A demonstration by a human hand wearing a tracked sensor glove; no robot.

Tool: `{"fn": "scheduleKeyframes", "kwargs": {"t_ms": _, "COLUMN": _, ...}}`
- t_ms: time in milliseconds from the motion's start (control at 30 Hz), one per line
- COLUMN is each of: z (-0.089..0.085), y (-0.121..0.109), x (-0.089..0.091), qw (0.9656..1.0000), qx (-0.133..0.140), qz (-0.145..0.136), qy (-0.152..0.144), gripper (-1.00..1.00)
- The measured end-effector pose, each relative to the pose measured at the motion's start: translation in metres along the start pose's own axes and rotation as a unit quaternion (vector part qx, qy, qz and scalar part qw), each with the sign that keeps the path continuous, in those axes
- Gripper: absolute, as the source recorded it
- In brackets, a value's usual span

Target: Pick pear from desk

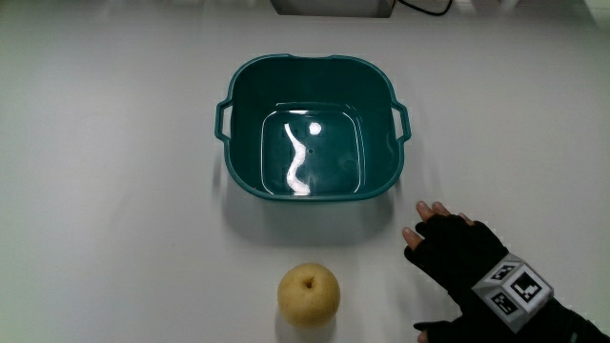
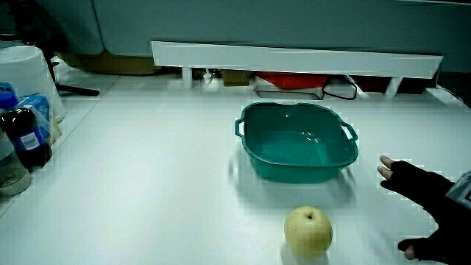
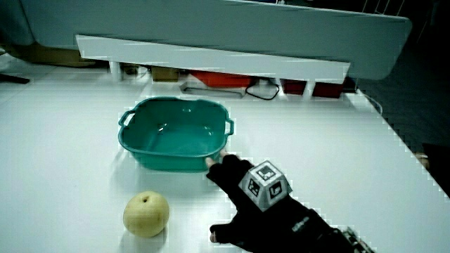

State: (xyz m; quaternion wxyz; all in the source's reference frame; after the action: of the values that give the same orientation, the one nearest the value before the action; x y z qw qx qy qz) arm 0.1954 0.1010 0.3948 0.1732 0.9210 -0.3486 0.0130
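fingers (image 1: 426, 211) on the hand (image 1: 459, 259) are spread out flat and hold nothing. the thumb sticks out toward the pear.

the pear (image 1: 309, 293) sits on the white table (image 1: 114, 191) all by itself. it is round and yellow, with its little dip facing up. it is near the tub, a bit closer to the person than the tub is. nothing touches it.

the hand is beside the pear, with a gap of bare table between them. it is also close to the tub's corner, closer to the person than the tub. in a side view the fingertips (image 3: 213, 162) look like they are just next to the tub's wall, but i cannot tell if they touch it.

the tub (image 1: 313, 129) is green and has nothing in it.

so the job has not really started. the pear is not picked up yet. what is left, i think: move the hand over to the pear, close the fingers around it, and lift it off the table.
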Motion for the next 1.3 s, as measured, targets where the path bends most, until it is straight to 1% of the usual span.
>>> {"fn": "scheduleKeyframes", "kwargs": {"t_ms": 67, "z": 0.002, "y": 0.005, "x": -0.001, "qw": 0.9997, "qx": 0.015, "qz": 0.012, "qy": -0.014, "gripper": 0.0}}
{"fn": "scheduleKeyframes", "kwargs": {"t_ms": 100, "z": 0.008, "y": 0.009, "x": -0.003, "qw": 0.9998, "qx": 0.014, "qz": 0.016, "qy": 0.0, "gripper": 0.0}}
{"fn": "scheduleKeyframes", "kwargs": {"t_ms": 133, "z": 0.009, "y": 0.012, "x": -0.003, "qw": 0.9995, "qx": 0.022, "qz": 0.023, "qy": -0.006, "gripper": 0.0}}
{"fn": "scheduleKeyframes", "kwargs": {"t_ms": 200, "z": 0.01, "y": 0.018, "x": -0.003, "qw": 0.9986, "qx": 0.024, "qz": 0.031, "qy": -0.035, "gripper": 0.0}}
{"fn": "scheduleKeyframes", "kwargs": {"t_ms": 233, "z": 0.009, "y": 0.022, "x": -0.004, "qw": 0.9968, "qx": 0.039, "qz": 0.037, "qy": -0.059, "gripper": 0.0}}
{"fn": "scheduleKeyframes", "kwargs": {"t_ms": 267, "z": 0.008, "y": 0.026, "x": -0.004, "qw": 0.9893, "qx": 0.071, "qz": 0.046, "qy": -0.119, "gripper": 0.0}}
{"fn": "scheduleKeyframes", "kwargs": {"t_ms": 300, "z": 0.013, "y": 0.031, "x": -0.006, "qw": 0.9922, "qx": 0.063, "qz": 0.054, "qy": -0.093, "gripper": 0.0}}
{"fn": "scheduleKeyframes", "kwargs": {"t_ms": 333, "z": 0.017, "y": 0.035, "x": -0.008, "qw": 0.9925, "qx": 0.057, "qz": 0.059, "qy": -0.091, "gripper": 0.0}}
{"fn": "scheduleKeyframes", "kwargs": {"t_ms": 400, "z": 0.024, "y": 0.043, "x": -0.011, "qw": 0.9954, "qx": 0.011, "qz": 0.059, "qy": -0.075, "gripper": 0.0}}
{"fn": "scheduleKeyframes", "kwargs": {"t_ms": 433, "z": 0.027, "y": 0.047, "x": -0.013, "qw": 0.9958, "qx": -0.006, "qz": 0.06, "qy": -0.068, "gripper": 0.0}}
{"fn": "scheduleKeyframes", "kwargs": {"t_ms": 467, "z": 0.026, "y": 0.05, "x": -0.014, "qw": 0.9909, "qx": 0.035, "qz": 0.072, "qy": -0.108, "gripper": 0.0}}
{"fn": "scheduleKeyframes", "kwargs": {"t_ms": 500, "z": 0.027, "y": 0.054, "x": -0.016, "qw": 0.9869, "qx": -0.097, "qz": 0.058, "qy": -0.115, "gripper": 0.0}}
{"fn": "scheduleKeyframes", "kwargs": {"t_ms": 533, "z": 0.031, "y": 0.058, "x": -0.019, "qw": 0.9884, "qx": -0.096, "qz": 0.061, "qy": -0.101, "gripper": 0.0}}
{"fn": "scheduleKeyframes", "kwargs": {"t_ms": 567, "z": 0.035, "y": 0.061, "x": -0.022, "qw": 0.9944, "qx": -0.032, "qz": 0.08, "qy": -0.062, "gripper": 0.0}}
{"fn": "scheduleKeyframes", "kwargs": {"t_ms": 600, "z": 0.037, "y": 0.064, "x": -0.024, "qw": 0.9946, "qx": -0.048, "qz": 0.079, "qy": -0.047, "gripper": 0.0}}
{"fn": "scheduleKeyframes", "kwargs": {"t_ms": 633, "z": 0.038, "y": 0.067, "x": -0.026, "qw": 0.9926, "qx": -0.073, "qz": 0.08, "qy": -0.056, "gripper": 0.0}}
{"fn": "scheduleKeyframes", "kwargs": {"t_ms": 667, "z": 0.04, "y": 0.07, "x": -0.029, "qw": 0.9925, "qx": -0.077, "qz": 0.09, "qy": -0.032, "gripper": 0.0}}
{"fn": "scheduleKeyframes", "kwargs": {"t_ms": 700, "z": 0.039, "y": 0.072, "x": -0.031, "qw": 0.9895, "qx": -0.096, "qz": 0.094, "qy": -0.053, "gripper": 0.0}}
{"fn": "scheduleKeyframes", "kwargs": {"t_ms": 733, "z": 0.037, "y": 0.076, "x": -0.034, "qw": 0.9877, "qx": -0.1, "qz": 0.102, "qy": -0.064, "gripper": 0.0}}
{"fn": "scheduleKeyframes", "kwargs": {"t_ms": 767, "z": 0.041, "y": 0.079, "x": -0.038, "qw": 0.9867, "qx": -0.119, "qz": 0.105, "qy": -0.036, "gripper": 0.0}}
{"fn": "scheduleKeyframes", "kwargs": {"t_ms": 800, "z": 0.039, "y": 0.082, "x": -0.041, "qw": 0.9875, "qx": -0.095, "qz": 0.124, "qy": -0.022, "gripper": 0.0}}
{"fn": "scheduleKeyframes", "kwargs": {"t_ms": 833, "z": 0.037, "y": 0.085, "x": -0.044, "qw": 0.9819, "qx": -0.132, "qz": 0.126, "qy": -0.051, "gripper": 0.0}}
{"fn": "scheduleKeyframes", "kwargs": {"t_ms": 867, "z": 0.041, "y": 0.088, "x": -0.049, "qw": 0.9829, "qx": -0.122, "qz": 0.138, "qy": -0.005, "gripper": 0.0}}
{"fn": "scheduleKeyframes", "kwargs": {"t_ms": 900, "z": 0.04, "y": 0.091, "x": -0.054, "qw": 0.9804, "qx": -0.133, "qz": 0.144, "qy": -0.023, "gripper": 0.0}}
{"fn": "scheduleKeyframes", "kwargs": {"t_ms": 933, "z": 0.042, "y": 0.094, "x": -0.058, "qw": 0.9808, "qx": -0.121, "qz": 0.153, "qy": -0.002, "gripper": 0.0}}
{"fn": "scheduleKeyframes", "kwargs": {"t_ms": 967, "z": 0.038, "y": 0.096, "x": -0.062, "qw": 0.9811, "qx": -0.102, "qz": 0.163, "qy": -0.022, "gripper": 0.0}}
{"fn": "scheduleKeyframes", "kwargs": {"t_ms": 1000, "z": 0.039, "y": 0.099, "x": -0.066, "qw": 0.9807, "qx": -0.089, "qz": 0.173, "qy": -0.014, "gripper": 0.0}}
{"fn": "scheduleKeyframes", "kwargs": {"t_ms": 1033, "z": 0.04, "y": 0.101, "x": -0.07, "qw": 0.98, "qx": -0.093, "qz": 0.176, "qy": -0.013, "gripper": 0.0}}
{"fn": "scheduleKeyframes", "kwargs": {"t_ms": 1133, "z": 0.038, "y": 0.106, "x": -0.077, "qw": 0.9789, "qx": -0.074, "qz": 0.19, "qy": -0.011, "gripper": 0.0}}
{"fn": "scheduleKeyframes", "kwargs": {"t_ms": 1233, "z": 0.035, "y": 0.11, "x": -0.082, "qw": 0.978, "qx": -0.063, "qz": 0.198, "qy": -0.021, "gripper": 0.0}}
{"fn": "scheduleKeyframes", "kwargs": {"t_ms": 1300, "z": 0.033, "y": 0.112, "x": -0.085, "qw": 0.9769, "qx": -0.07, "qz": 0.201, "qy": -0.021, "gripper": 0.0}}
